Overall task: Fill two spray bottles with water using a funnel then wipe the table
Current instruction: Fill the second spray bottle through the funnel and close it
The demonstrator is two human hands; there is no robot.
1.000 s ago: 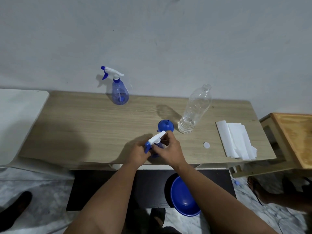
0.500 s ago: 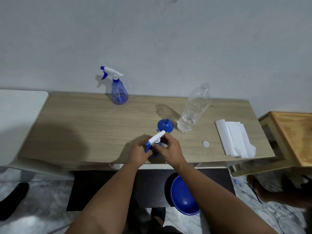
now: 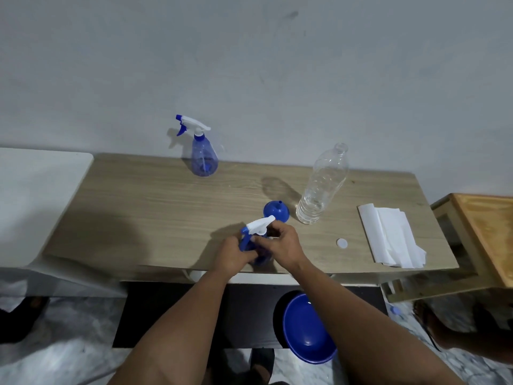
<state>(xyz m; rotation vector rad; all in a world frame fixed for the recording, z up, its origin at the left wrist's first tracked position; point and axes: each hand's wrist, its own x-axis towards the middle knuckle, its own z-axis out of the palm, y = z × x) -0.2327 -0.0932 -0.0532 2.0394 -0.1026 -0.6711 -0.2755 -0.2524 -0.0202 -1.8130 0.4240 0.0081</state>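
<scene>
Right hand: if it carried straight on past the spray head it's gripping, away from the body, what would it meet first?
Most likely the blue funnel, lying just beyond the right hand on the table. Depth is unclear from this one view.

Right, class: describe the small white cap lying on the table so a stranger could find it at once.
Start at the wooden table and move to its right half. Between the clear plastic bottle and the stack of white paper towels lies the white cap, a small flat disc, alone on bare wood.
</scene>
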